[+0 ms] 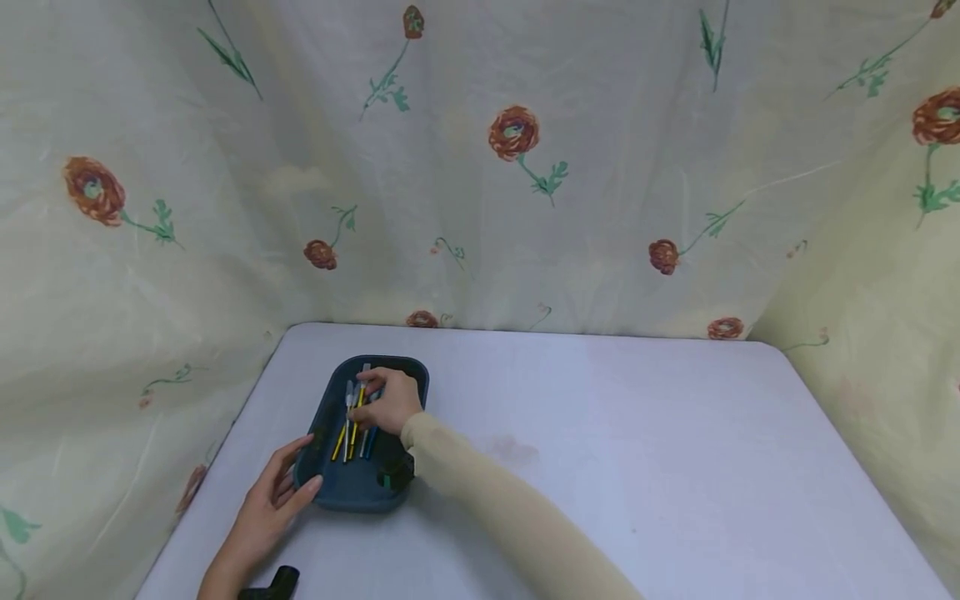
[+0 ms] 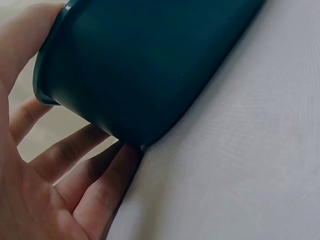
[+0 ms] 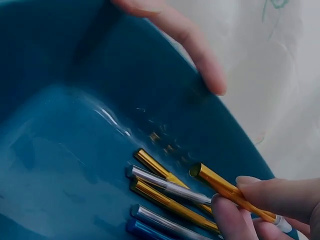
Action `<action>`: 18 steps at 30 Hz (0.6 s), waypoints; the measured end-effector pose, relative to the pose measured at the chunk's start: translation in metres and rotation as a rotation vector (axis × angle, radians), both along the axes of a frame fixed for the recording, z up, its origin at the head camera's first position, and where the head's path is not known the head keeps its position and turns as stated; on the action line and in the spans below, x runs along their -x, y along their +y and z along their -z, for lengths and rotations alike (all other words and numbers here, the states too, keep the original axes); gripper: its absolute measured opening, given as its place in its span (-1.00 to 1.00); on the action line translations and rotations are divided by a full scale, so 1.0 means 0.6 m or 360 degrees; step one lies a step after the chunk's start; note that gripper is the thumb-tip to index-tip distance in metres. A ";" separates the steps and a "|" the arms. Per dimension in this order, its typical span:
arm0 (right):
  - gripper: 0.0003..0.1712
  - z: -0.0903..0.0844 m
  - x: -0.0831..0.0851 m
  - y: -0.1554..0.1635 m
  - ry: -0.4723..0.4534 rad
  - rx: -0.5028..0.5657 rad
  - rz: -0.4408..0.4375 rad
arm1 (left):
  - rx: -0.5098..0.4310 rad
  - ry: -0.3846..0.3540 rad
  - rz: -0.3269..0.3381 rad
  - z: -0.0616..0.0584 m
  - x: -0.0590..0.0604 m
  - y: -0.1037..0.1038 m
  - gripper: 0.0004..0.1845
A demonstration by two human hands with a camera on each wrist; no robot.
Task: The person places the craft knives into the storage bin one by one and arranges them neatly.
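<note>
A dark blue plastic tray [image 1: 352, 493] with rounded corners stands at the table's left side. My left hand [image 1: 262, 508] grips its near left corner, thumb and fingers spread around the wall; in the left wrist view the fingertips reach the tray's bottom edge. Inside the tray, my right hand [image 1: 393, 404] pinches a gold craft knife [image 3: 222, 186] by its knurled part, with a pale cap at one end. Below it on the tray floor lie several more knives side by side, among them a silver one [image 3: 170, 187], another gold one [image 3: 170, 201] and a blue one [image 3: 145, 229].
The white table [image 1: 637, 450] stretches far to the right of the tray. A flowered curtain [image 1: 585, 267] hangs along the back and sides. A black wrist device [image 1: 281, 583] sits by the left wrist, and another [image 1: 397, 473] overlaps the tray's near right part.
</note>
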State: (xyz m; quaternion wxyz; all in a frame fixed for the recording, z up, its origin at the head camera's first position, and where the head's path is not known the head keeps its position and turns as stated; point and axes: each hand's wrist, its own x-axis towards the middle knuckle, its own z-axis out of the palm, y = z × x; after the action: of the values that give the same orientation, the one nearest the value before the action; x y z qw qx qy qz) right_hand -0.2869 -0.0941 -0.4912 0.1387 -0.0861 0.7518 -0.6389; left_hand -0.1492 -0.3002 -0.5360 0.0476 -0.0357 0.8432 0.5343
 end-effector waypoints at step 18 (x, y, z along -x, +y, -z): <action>-0.32 0.022 0.012 -0.023 -0.0046 -0.0083 0.0072 | -0.0012 0.0025 -0.0027 0.004 0.001 0.001 -0.18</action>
State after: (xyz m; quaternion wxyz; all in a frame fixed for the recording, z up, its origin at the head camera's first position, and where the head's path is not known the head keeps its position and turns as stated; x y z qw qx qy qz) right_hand -0.2939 -0.1082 -0.5043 0.1373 -0.0564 0.7678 -0.6232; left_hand -0.1498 -0.2999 -0.5382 0.0366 -0.0385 0.8413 0.5380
